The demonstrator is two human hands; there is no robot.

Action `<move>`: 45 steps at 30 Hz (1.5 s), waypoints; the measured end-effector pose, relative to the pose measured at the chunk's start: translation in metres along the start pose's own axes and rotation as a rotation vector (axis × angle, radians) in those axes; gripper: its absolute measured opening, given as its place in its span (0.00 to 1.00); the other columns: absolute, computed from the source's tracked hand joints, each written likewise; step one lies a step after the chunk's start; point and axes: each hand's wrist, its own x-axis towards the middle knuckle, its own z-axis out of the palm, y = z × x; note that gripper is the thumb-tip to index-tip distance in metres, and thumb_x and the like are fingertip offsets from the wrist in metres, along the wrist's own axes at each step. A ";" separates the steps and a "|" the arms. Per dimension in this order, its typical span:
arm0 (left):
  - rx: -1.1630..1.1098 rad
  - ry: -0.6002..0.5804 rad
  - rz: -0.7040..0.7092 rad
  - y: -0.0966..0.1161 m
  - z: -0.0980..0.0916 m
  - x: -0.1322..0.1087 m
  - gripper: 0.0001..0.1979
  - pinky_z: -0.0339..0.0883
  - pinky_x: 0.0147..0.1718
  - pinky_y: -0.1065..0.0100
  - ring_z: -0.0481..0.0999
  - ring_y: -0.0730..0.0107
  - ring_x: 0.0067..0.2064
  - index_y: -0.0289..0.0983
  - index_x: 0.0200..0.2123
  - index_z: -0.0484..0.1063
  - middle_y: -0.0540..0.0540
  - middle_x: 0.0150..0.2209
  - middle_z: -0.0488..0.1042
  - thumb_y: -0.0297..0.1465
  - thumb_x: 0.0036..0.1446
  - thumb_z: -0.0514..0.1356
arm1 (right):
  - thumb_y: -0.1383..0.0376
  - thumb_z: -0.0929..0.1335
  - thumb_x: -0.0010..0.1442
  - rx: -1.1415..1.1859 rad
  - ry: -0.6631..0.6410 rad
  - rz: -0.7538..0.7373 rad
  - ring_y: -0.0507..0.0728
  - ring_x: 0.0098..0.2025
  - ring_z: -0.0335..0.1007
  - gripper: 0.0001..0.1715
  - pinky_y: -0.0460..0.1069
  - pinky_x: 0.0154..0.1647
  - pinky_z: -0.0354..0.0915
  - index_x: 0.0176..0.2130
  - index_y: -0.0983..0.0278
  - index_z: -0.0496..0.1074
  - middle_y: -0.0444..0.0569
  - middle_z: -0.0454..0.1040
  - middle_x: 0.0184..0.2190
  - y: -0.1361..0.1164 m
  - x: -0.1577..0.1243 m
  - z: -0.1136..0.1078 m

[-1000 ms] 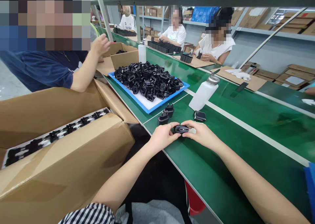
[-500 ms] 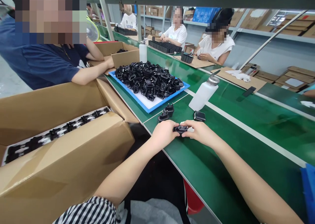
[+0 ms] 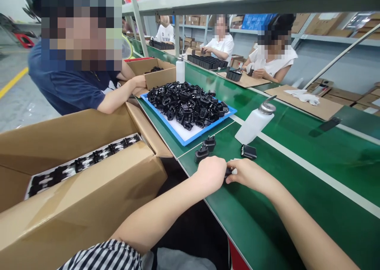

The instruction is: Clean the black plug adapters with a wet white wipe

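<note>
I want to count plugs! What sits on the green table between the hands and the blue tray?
In the head view, two black plugs stand on the green table between the hands and the blue tray.

Both forearms are left bare, and no gloves are worn on the left hand [image 3: 211, 173] or the right hand [image 3: 248, 174]. A black-and-white striped garment [image 3: 102, 258] is worn below the left elbow.

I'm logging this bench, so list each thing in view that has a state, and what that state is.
left hand: closed on black plug part
right hand: pinching the same part
white bottle: leaning, capped
blue tray: heaped with black parts
big carton: open
two plugs: standing, prongs up
</note>
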 end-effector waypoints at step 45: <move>-0.584 0.549 0.301 -0.079 0.048 0.036 0.42 0.59 0.43 0.62 0.64 0.60 0.44 0.31 0.45 0.49 0.39 0.42 0.62 0.38 0.24 0.64 | 0.73 0.64 0.38 0.718 0.226 -0.277 0.62 0.49 0.53 0.43 0.57 0.51 0.46 0.53 0.69 0.45 0.53 0.55 0.50 -0.003 0.056 0.035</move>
